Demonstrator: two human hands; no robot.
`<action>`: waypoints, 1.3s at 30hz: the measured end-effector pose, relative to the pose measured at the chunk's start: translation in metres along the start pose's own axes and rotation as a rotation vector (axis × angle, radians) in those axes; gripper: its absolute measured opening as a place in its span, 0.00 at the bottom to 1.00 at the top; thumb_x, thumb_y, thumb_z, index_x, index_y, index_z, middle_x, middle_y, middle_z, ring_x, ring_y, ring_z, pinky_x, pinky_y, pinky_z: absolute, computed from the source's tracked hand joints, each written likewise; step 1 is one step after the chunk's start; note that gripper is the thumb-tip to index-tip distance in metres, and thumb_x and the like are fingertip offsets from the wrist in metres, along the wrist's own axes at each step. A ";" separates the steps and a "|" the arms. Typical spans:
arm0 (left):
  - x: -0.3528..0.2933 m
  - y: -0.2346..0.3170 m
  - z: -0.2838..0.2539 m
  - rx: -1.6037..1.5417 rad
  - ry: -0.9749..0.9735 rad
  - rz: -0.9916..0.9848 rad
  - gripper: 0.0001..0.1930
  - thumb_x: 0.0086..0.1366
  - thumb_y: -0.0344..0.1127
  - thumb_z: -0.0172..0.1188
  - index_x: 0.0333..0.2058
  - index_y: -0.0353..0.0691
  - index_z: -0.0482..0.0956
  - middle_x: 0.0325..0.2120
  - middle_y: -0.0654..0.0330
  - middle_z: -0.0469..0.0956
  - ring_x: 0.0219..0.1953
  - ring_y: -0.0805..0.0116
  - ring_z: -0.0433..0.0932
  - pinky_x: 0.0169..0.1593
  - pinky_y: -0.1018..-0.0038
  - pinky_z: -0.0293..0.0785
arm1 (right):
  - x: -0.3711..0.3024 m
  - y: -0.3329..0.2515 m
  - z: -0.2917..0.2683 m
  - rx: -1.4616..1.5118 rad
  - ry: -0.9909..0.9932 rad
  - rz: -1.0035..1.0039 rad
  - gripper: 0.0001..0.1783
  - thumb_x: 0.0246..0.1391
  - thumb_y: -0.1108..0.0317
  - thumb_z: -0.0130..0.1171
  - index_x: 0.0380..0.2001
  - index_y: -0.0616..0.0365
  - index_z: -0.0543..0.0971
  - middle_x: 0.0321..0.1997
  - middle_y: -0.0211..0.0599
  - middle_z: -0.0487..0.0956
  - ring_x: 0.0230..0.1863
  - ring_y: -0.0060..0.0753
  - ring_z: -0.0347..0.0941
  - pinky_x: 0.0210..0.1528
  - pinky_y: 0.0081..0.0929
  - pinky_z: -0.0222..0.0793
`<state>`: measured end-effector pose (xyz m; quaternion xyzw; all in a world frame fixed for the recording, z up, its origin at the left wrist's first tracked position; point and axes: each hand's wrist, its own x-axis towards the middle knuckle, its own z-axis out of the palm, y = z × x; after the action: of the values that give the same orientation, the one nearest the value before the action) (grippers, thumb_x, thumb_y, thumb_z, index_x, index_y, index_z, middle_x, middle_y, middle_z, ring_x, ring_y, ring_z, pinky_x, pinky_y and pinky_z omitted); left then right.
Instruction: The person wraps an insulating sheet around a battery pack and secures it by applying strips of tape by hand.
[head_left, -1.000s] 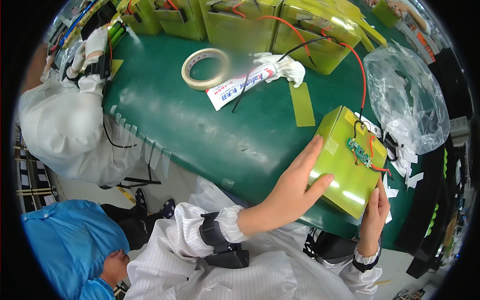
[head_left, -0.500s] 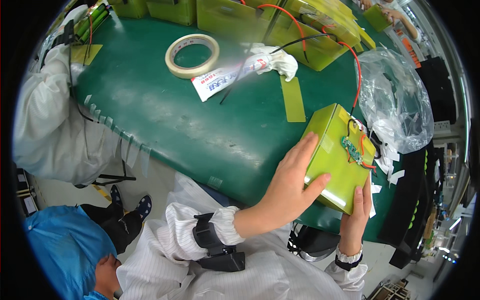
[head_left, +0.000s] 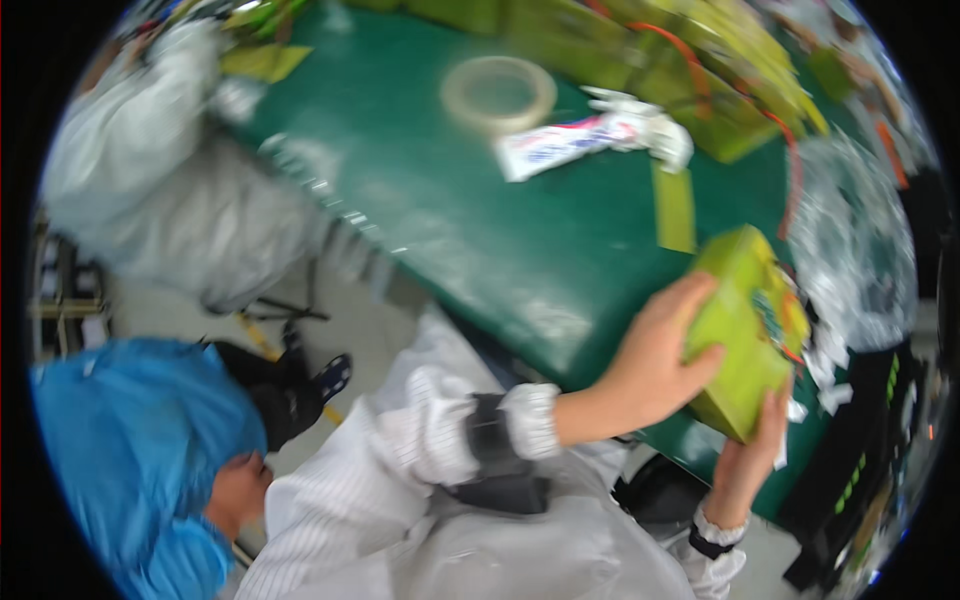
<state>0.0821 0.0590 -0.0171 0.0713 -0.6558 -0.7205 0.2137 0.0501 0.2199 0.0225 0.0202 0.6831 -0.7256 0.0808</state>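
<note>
A yellow-green, box-shaped battery pack (head_left: 722,345) sits tilted at the near right edge of the green table, held between both my hands. My left hand (head_left: 655,350) presses along its left side, fingers stretched up the face and thumb apart lower down. Around the lower right corner, my right hand (head_left: 750,455) grips the pack; some of its fingers are hidden behind it. On the pack's right face is a small green circuit board (head_left: 768,318) with red wires. The picture is blurred, so wire ends cannot be made out.
On the green table (head_left: 430,200) lie a tape roll (head_left: 498,92), a white tube (head_left: 550,150), crumpled white tissue (head_left: 655,130) and a yellow-green strip (head_left: 675,212). More yellow-green packs (head_left: 720,120) stand behind. A clear plastic bag (head_left: 850,240) lies right. A person in blue (head_left: 150,450) is at left.
The whole view has swung, so the table and its things appear farther right and blurred. The pack shows its left face narrower, as if turned slightly; both hands stay on it.
</note>
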 end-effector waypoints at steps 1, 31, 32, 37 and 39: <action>0.001 0.003 -0.001 0.050 -0.009 0.014 0.30 0.56 0.31 0.58 0.56 0.29 0.58 0.56 0.44 0.58 0.60 0.53 0.58 0.61 0.67 0.54 | 0.001 0.001 -0.006 0.027 -0.006 0.014 0.28 0.61 0.67 0.42 0.62 0.63 0.52 0.61 0.41 0.62 0.59 0.33 0.61 0.60 0.30 0.56; -0.031 -0.017 0.023 0.806 0.352 0.932 0.08 0.48 0.35 0.52 0.26 0.40 0.75 0.32 0.59 0.73 0.47 0.62 0.69 0.59 0.56 0.57 | -0.053 -0.027 0.297 -1.131 -1.627 -1.512 0.13 0.31 0.79 0.57 0.27 0.58 0.79 0.33 0.34 0.67 0.39 0.36 0.64 0.39 0.27 0.63; -0.030 -0.016 0.024 0.804 0.362 0.932 0.08 0.48 0.35 0.52 0.26 0.40 0.75 0.32 0.59 0.73 0.47 0.62 0.69 0.59 0.56 0.57 | -0.051 -0.019 0.308 -1.145 -1.635 -1.514 0.13 0.31 0.79 0.57 0.27 0.58 0.79 0.33 0.34 0.67 0.39 0.36 0.64 0.39 0.27 0.63; -0.033 -0.017 0.025 0.814 0.408 0.923 0.08 0.48 0.35 0.52 0.27 0.40 0.75 0.33 0.59 0.73 0.47 0.61 0.68 0.59 0.57 0.57 | -0.060 0.013 0.333 -1.277 -1.759 -1.733 0.09 0.32 0.74 0.60 0.23 0.52 0.81 0.36 0.30 0.67 0.43 0.31 0.62 0.41 0.23 0.60; -0.033 -0.017 0.025 0.820 0.414 0.922 0.09 0.48 0.35 0.52 0.28 0.40 0.75 0.33 0.59 0.73 0.47 0.61 0.68 0.59 0.57 0.57 | -0.063 0.013 0.336 -1.362 -1.755 -1.791 0.08 0.31 0.74 0.60 0.22 0.51 0.81 0.36 0.29 0.67 0.43 0.30 0.62 0.42 0.23 0.60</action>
<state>0.0985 0.0962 -0.0361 -0.0042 -0.7861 -0.2177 0.5785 0.1417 -0.1089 0.0405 -0.9012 0.4041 0.1560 -0.0138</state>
